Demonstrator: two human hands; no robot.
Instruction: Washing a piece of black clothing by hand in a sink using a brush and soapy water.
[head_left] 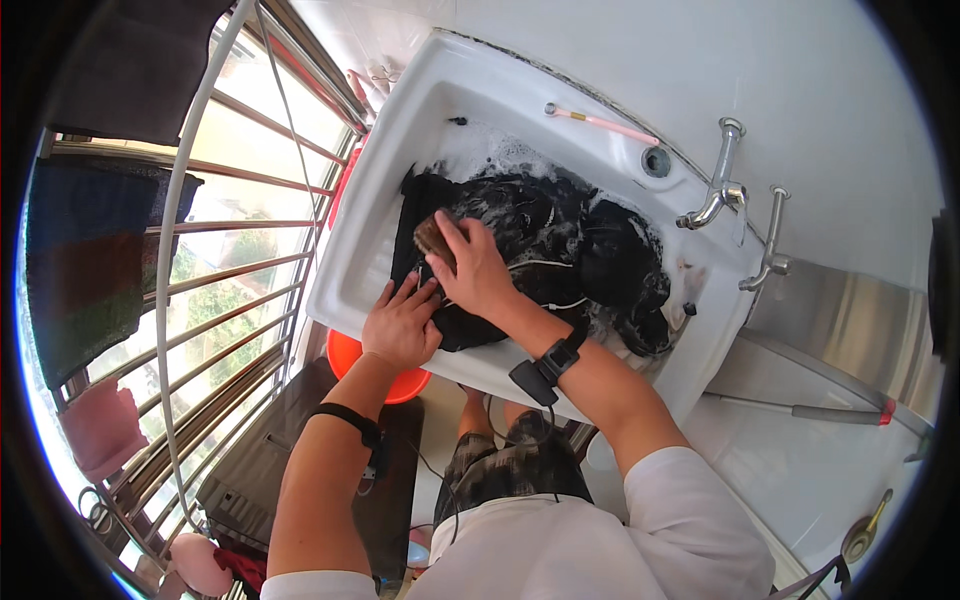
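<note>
A soaked black garment (pixel 540 215) with pale cords lies bunched and soapy in the white sink (pixel 372 235). My right hand (pixel 474 268) grips a brown scrub brush (pixel 437 238) against the cloth on the garment's left side. Just below it, my left hand (pixel 402 322) rests flat on the garment's near left edge, fingers spread. The brush's bristles are mostly hidden by my right hand and the cloth.
White suds (pixel 500 150) spread along the far side of the garment. A pink-handled tool (pixel 605 124) lies on the sink's back ledge. Two metal taps (pixel 722 185) jut from the wall at right. An orange basin (pixel 405 386) sits under the left front rim, near window bars (pixel 240 228).
</note>
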